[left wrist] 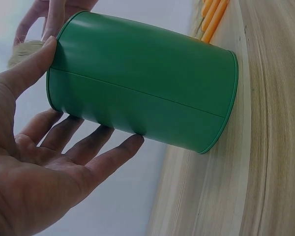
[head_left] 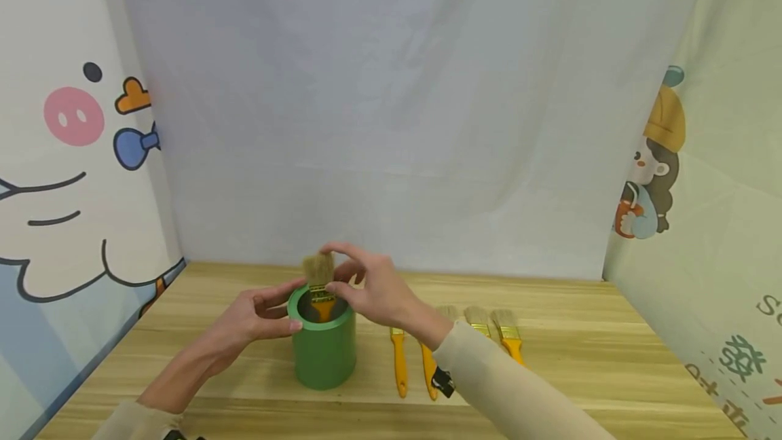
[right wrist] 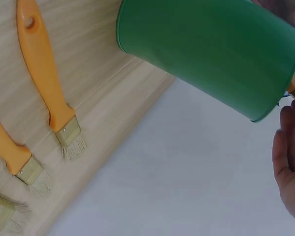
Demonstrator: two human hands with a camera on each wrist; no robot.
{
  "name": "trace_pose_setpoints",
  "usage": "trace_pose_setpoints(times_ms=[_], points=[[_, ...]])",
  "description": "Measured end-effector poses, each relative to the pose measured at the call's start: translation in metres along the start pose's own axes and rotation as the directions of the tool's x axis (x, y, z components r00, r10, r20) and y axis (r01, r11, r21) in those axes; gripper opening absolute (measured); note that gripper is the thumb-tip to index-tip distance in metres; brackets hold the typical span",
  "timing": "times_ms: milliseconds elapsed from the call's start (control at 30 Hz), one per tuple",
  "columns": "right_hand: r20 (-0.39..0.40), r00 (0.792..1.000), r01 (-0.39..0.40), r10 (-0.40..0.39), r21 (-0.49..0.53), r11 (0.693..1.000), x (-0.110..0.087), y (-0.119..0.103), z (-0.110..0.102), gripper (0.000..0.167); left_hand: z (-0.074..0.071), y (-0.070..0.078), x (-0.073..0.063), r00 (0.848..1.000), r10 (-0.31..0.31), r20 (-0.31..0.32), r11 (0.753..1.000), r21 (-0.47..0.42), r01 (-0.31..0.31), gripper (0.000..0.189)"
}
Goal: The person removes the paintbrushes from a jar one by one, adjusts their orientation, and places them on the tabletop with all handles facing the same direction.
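A green can (head_left: 325, 358) stands upright on the wooden table. My left hand (head_left: 253, 314) holds it from the left side, thumb on the near rim and fingers round the far side; the left wrist view shows the fingertips against the can wall (left wrist: 142, 83). A paintbrush (head_left: 320, 278) with pale bristles and an orange handle stands in the can, bristles up, the lower handle hidden inside. My right hand (head_left: 375, 287) pinches this brush near its metal band, with the index finger at the top of the bristles.
Right of the can, several more orange-handled brushes, such as this near one (head_left: 399, 362), lie in a row with bristles toward the back, partly covered by my right forearm. A pale curtain (head_left: 391, 121) hangs behind the table (head_left: 580, 358); printed cloth panels flank it.
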State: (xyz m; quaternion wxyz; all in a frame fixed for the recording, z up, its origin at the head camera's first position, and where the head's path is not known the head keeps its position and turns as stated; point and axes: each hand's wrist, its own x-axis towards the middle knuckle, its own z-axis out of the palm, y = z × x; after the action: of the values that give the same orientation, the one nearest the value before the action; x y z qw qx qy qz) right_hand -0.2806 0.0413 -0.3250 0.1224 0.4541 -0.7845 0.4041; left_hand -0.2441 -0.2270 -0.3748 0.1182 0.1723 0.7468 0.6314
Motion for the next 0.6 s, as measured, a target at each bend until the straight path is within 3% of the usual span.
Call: trace_pose_setpoints(times_ms=[333,600], points=[[-0.021,1.000,0.007,-0.005,0.135,0.991,0.005,-0.005,-0.011,0.050,0.000,0.002,0.000,1.000,-0.009,0.006,1.000,0.006,0.009,0.081],[-0.067,0.998,0.017,-0.008,0.128,0.992,0.010,-0.014,-0.025,0.049,0.001,0.004,0.001,1.000,-0.005,0.004,1.000,0.003,0.005,0.082]])
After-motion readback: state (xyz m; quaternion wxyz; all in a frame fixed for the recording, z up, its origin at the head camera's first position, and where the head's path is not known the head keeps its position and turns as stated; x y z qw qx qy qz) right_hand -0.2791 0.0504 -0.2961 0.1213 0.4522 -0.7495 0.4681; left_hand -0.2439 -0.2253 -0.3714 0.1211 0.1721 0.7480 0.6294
